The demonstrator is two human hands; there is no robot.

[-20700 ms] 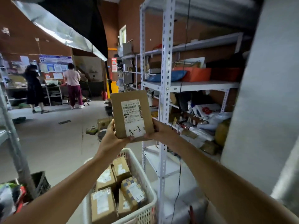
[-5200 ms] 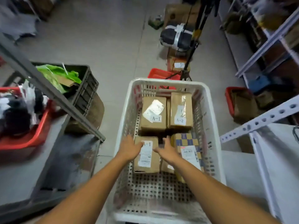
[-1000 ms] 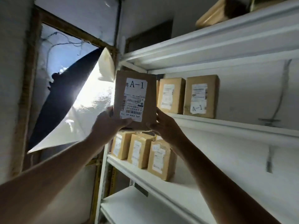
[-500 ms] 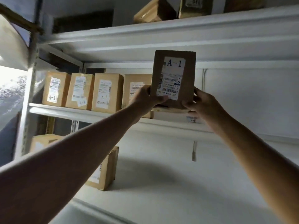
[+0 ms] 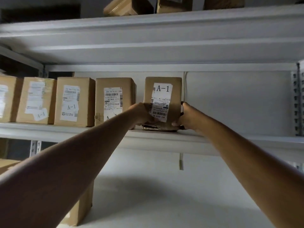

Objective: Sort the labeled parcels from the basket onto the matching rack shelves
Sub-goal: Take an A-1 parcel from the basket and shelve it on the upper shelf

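A brown cardboard parcel (image 5: 174, 94) with a white label reading A-1 stands upright on the white rack shelf (image 5: 164, 137), at the right end of a row of parcels. My left hand (image 5: 141, 114) grips its lower left side and my right hand (image 5: 187, 116) grips its lower right side. To its left stand several more brown parcels, the nearest (image 5: 115, 99) a small gap away, then one marked A-1 (image 5: 74, 101) and another (image 5: 36, 101). The basket is out of view.
The shelf to the right of the held parcel is bare up to the perforated upright (image 5: 297, 102). The shelf above (image 5: 148, 27) carries more boxes (image 5: 128, 5). On the lower shelf a parcel (image 5: 80, 209) stands behind my left forearm. A thin cable (image 5: 184, 89) runs down the back wall.
Both hands have lowered the A-1 parcel from the air in front of the shelf onto the shelf, beside the row's last parcel. The camera view has shifted right.
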